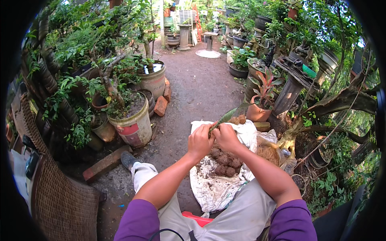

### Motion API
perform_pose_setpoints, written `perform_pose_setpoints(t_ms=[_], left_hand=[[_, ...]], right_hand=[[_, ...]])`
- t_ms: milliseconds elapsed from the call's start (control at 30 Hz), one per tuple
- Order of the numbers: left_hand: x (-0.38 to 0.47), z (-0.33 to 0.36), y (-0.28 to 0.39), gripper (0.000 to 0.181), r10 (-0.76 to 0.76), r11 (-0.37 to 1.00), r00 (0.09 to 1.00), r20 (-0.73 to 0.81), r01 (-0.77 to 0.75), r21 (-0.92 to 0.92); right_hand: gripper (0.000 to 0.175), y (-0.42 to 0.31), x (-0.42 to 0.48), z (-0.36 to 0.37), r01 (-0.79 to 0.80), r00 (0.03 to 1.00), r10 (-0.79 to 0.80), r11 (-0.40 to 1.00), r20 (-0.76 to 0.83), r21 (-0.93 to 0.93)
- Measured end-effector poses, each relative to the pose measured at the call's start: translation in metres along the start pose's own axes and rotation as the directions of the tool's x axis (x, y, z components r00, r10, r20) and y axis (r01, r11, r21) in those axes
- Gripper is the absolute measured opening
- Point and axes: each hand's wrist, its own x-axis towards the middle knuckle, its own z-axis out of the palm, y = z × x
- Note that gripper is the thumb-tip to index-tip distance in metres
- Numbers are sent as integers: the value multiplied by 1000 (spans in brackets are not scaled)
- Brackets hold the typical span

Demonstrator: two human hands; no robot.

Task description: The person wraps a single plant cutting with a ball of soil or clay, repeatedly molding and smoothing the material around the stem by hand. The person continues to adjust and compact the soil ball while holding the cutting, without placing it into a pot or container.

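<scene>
My left hand and my right hand are close together above a white woven sack on the ground. Between their fingers they hold a long green leaf, its tip pointing up and to the right. Several dark brown balls of soil or fibre lie on the white sack below my hands. Two lighter brown round balls rest at the sack's far edge. A clump of tan fibre sits in clear plastic to the right of the sack.
A potted red-leaved plant stands beyond the sack. To the left are a large plant bucket, loose bricks, a long block and a wicker chair. More potted plants line both sides of the dirt path. Gnarled wood is at right.
</scene>
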Motion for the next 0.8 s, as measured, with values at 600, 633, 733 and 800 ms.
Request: perform_pose_setpoints(t_ms=[600,633,733,800], left_hand=[[9,1,-9,20,-255,882,950,179,305,-359],[8,1,-7,19,-217,894,965,144,256,-368],[1,2,-2,17,-153,934,986,61,165,-316],[-3,5,2,16,-162,943,986,33,165,-289]], right_hand=[[32,17,5,-6,58,998,-60,991,12,119],[31,16,4,-5,53,998,-54,993,8,107],[30,9,2,-1,36,999,-35,996,-13,77],[32,3,1,0,-31,1000,31,999,0,33]])
